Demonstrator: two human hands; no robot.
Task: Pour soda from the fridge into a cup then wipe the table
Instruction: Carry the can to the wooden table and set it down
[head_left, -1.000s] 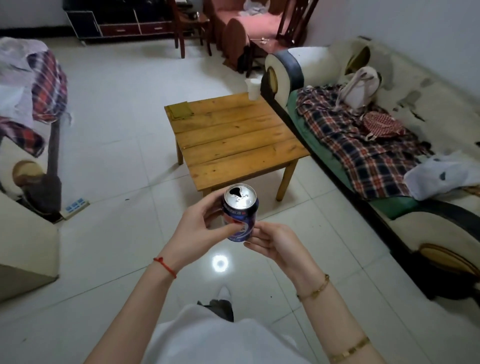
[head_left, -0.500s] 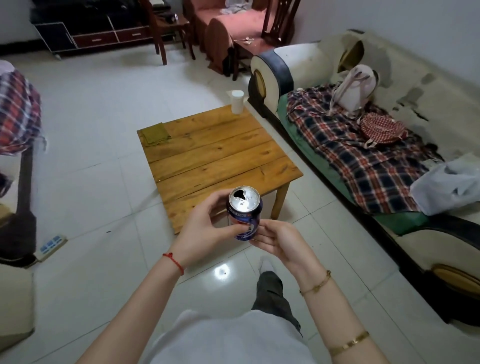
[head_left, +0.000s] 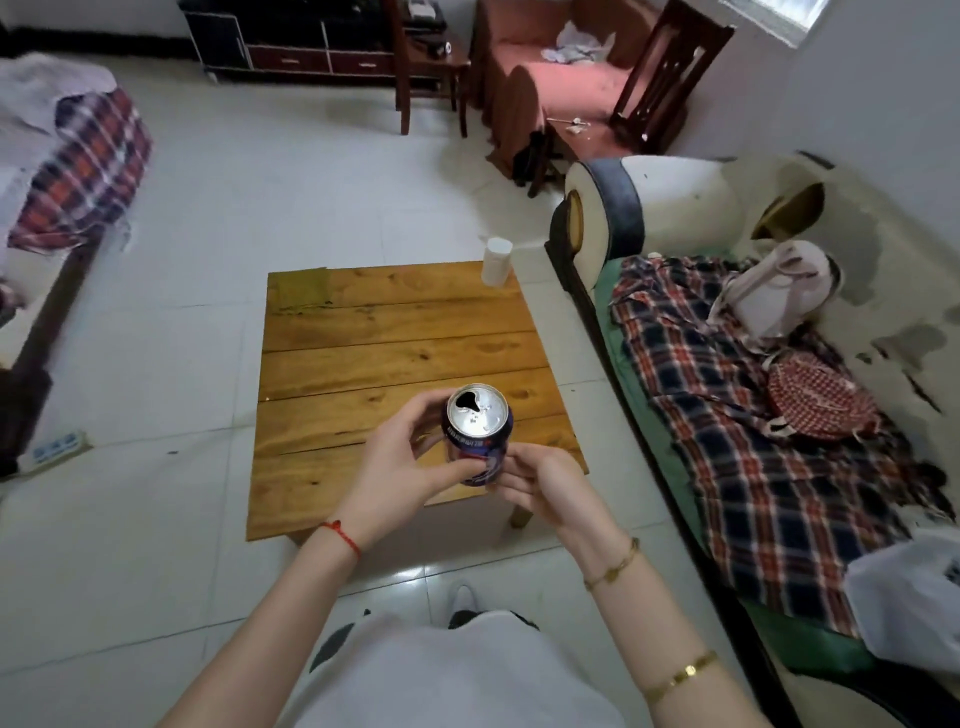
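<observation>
Head view. Soda can (head_left: 478, 434), blue body, silver top, mouth already open, held upright near frame centre, above the near half of the wooden table (head_left: 395, 358). Left hand (head_left: 402, 465) grips the can from 9 o'clock: fingers curl round its far side, thumb lies across the label. Right hand (head_left: 537, 486) sits at 4 o'clock of the can, fingers curled in against its lower edge, holding it from below and beside. Red string on the left wrist; gold bracelets on the right forearm.

White cup (head_left: 496, 261) stands upright at the table's far right corner, 1 o'clock from the can, well apart from it. Yellow-green cloth (head_left: 300, 291) lies flat at the far left corner, 11 o'clock from the can.

Sofa (head_left: 675, 208) runs along the table's right side, at 3 o'clock; on it a plaid blanket (head_left: 727, 426), a pale bag (head_left: 774, 291), a red patterned bag (head_left: 821, 402), and a white plastic bag (head_left: 904, 597) at the near end. Pink armchair (head_left: 561, 78) at 1 o'clock, far. Another plaid cover (head_left: 88, 171) at 10 o'clock. Power strip (head_left: 57, 447) on the tiled floor at 9 o'clock.
</observation>
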